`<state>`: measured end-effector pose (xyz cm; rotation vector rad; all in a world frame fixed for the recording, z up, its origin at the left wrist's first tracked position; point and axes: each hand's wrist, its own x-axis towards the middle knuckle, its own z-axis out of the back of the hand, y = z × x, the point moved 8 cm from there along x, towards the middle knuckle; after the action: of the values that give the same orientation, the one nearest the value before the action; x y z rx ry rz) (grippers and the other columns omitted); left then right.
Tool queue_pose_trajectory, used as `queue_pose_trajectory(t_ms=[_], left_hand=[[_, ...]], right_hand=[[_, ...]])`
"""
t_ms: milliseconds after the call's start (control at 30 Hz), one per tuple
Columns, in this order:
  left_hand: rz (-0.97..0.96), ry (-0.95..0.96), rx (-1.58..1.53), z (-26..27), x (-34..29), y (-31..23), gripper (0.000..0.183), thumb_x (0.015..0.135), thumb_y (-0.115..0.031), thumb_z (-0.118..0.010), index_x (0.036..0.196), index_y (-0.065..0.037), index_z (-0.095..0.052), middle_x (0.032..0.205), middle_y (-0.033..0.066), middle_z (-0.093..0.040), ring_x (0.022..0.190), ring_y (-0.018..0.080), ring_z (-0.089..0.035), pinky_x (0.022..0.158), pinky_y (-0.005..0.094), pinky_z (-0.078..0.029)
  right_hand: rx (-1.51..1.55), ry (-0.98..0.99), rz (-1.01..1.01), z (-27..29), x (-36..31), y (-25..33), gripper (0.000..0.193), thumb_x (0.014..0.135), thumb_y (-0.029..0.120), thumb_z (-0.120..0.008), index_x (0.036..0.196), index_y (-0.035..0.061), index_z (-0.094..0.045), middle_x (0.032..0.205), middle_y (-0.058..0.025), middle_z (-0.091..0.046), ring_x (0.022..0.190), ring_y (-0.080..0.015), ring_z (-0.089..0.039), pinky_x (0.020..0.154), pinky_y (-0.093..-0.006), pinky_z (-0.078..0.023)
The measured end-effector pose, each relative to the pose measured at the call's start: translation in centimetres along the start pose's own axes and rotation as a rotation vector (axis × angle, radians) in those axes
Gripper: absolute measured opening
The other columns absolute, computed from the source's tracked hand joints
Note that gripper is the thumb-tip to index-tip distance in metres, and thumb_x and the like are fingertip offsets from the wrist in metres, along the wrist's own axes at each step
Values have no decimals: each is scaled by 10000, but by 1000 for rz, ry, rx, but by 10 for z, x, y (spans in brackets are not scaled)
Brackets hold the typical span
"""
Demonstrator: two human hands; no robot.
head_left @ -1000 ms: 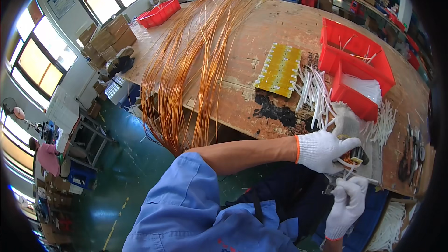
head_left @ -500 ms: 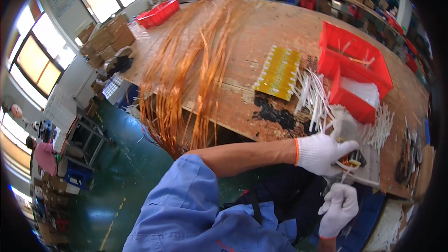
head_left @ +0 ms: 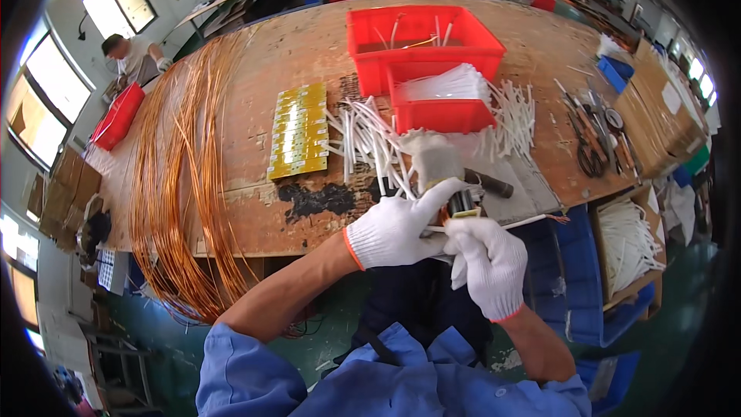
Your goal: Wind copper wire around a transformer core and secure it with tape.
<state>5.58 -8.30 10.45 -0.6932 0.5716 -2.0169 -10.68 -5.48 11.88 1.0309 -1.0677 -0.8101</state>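
My left hand [head_left: 397, 230], in a white knitted glove, is closed round a small wound coil [head_left: 463, 202] with a dark core and copper-coloured windings. Its thumb lies along the coil's far side. My right hand [head_left: 494, 262], gloved too, presses its fingertips together at the coil's near edge, touching the left fingers; what they pinch is hidden. A white-sleeved lead [head_left: 529, 222] sticks out to the right of the coil, with bare strands at its end. Just beyond stand a greyish cloth-like bundle [head_left: 434, 158] and a dark cylindrical rod [head_left: 490, 182].
Red bins [head_left: 432, 27] stand beyond my hands, amid loose white sleeves [head_left: 370, 139]. Left lie a yellow taped block [head_left: 299, 131] and long copper wires [head_left: 181, 185]. Scissors [head_left: 591, 161] and tools lie right, above a box of white sleeves [head_left: 629, 243]. A person [head_left: 135, 62] works far left.
The view has swung to the right. My right hand, which was apart and nearer to me, has come up against the coil and the left hand. The left hand keeps its hold.
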Motion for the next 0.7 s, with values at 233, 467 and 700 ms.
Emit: queue_pose_trajectory(t_ms=[233, 467, 700], left_hand=[[7, -66, -2, 1, -5, 3, 798, 954, -353, -831, 1614, -137, -439, 834, 216, -769, 761, 441, -789, 711, 534, -655], [38, -38, 70, 3, 2, -4, 852, 896, -229, -935, 1627, -99, -517, 752, 106, -683, 654, 257, -730, 674, 379, -596], [62, -25, 93, 15, -12, -12, 947, 862, -214, -953, 1670, -100, -472, 848, 117, -751, 736, 257, -773, 719, 373, -613]], right_hand=[[152, -114, -72, -5, 28, 15, 171, 1123, 47, -636, 1149, -53, -772, 804, -78, -722, 504, -92, -619, 456, -271, -503], [501, -196, -301, -12, -51, -23, 164, 1126, 40, -628, 1195, -72, -725, 940, -109, -725, 578, -110, -666, 512, -268, -543], [-470, -178, 287, 51, -25, 19, 300, 1039, 73, -718, 1326, -13, -722, 1224, -175, -760, 872, -249, -739, 773, -342, -607]])
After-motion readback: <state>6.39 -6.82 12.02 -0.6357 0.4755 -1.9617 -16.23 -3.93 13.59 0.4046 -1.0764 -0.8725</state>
